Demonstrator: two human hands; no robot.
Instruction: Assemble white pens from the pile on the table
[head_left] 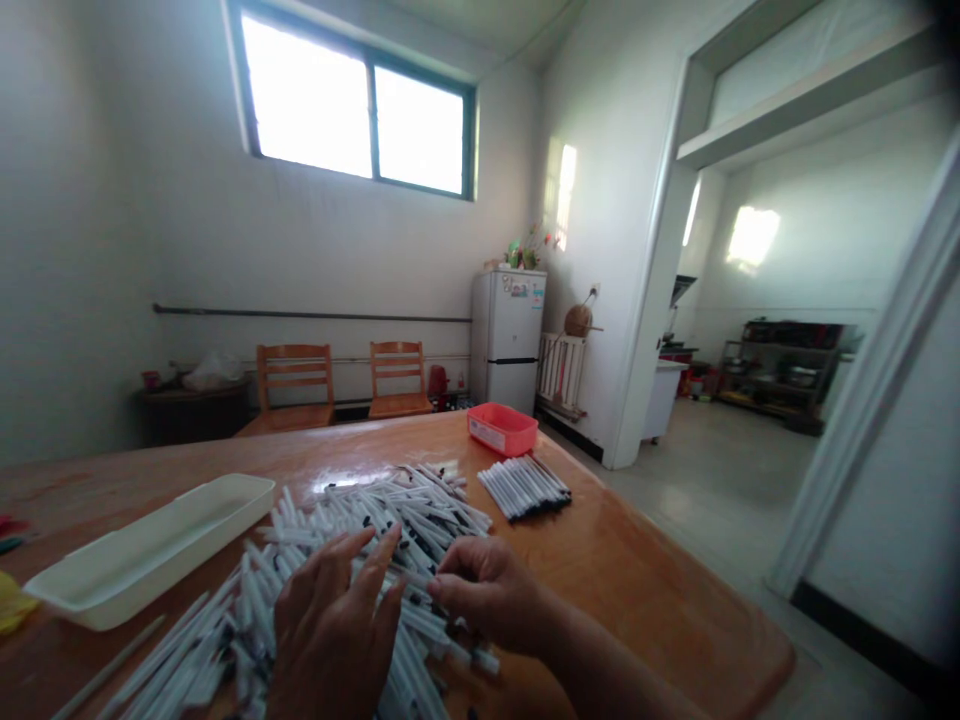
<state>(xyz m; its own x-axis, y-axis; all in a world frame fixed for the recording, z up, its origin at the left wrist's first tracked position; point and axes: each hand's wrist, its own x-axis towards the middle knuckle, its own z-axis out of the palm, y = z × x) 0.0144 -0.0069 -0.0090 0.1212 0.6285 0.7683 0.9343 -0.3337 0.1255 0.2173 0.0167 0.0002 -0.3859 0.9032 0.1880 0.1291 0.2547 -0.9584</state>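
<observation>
Your left hand point(334, 630) spreads open over the pen pile point(330, 515); your right hand point(491, 590) pinches there, its hold unclear. The pen row point(521, 487) lies beyond your right hand, pens slanting far left to near right.

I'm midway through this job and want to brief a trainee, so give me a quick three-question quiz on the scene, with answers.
1. True or false: the red tray stands on the table, beyond the neat row of white sticks.
2. Which thing stands on the table, left of the loose pile of white sticks?
a) the fridge
b) the long pale tray
c) a wooden chair
3. Short answer: which hand has its fingers spread apart, left or right?

Key:
1. True.
2. b.
3. The left hand; the right hand has thumb and forefinger close together.
</observation>
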